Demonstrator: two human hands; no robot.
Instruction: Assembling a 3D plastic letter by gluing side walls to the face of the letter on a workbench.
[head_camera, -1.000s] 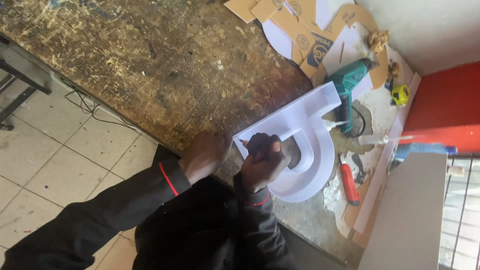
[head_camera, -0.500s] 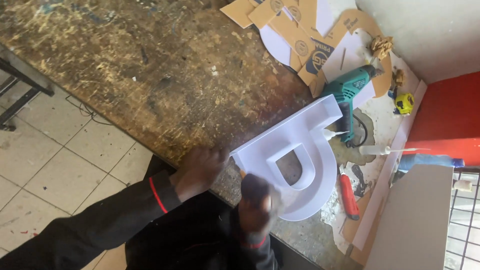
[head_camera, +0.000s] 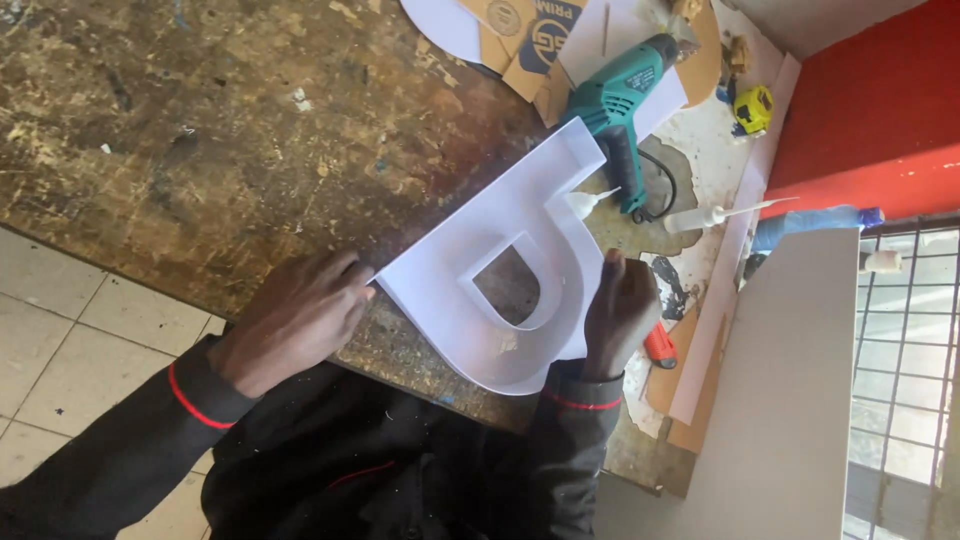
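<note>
— Hands first: where do they sit now, compared with a second ago?

— Both have moved apart. A second ago the two hands were bunched together over the near end of the white letter form (head_camera: 510, 290), with the right one covering its cut-out. Now the left hand (head_camera: 300, 320) lies at the form's near-left corner, fingers loosely curled and resting against the edge, clamped on nothing. The right hand (head_camera: 620, 310) has gone round to the curved outer wall on the far side, fingers flat and pressed against it from outside.

— So what does that change?

— The window of the letter is uncovered, the bench (head_camera: 200, 130) showing through it. The form looks bracketed between the two hands rather than gripped; whether either thumb hooks under the rim cannot be told.

— And the form itself?

— Flat on the near edge of the bench, its straight leg pointing away toward the teal heat gun (head_camera: 615, 100), its rounded end toward the person. A small white glue bottle (head_camera: 590, 203) lies just beside the far rim, a red-handled tool (head_camera: 658, 346) close to the right hand.
</note>
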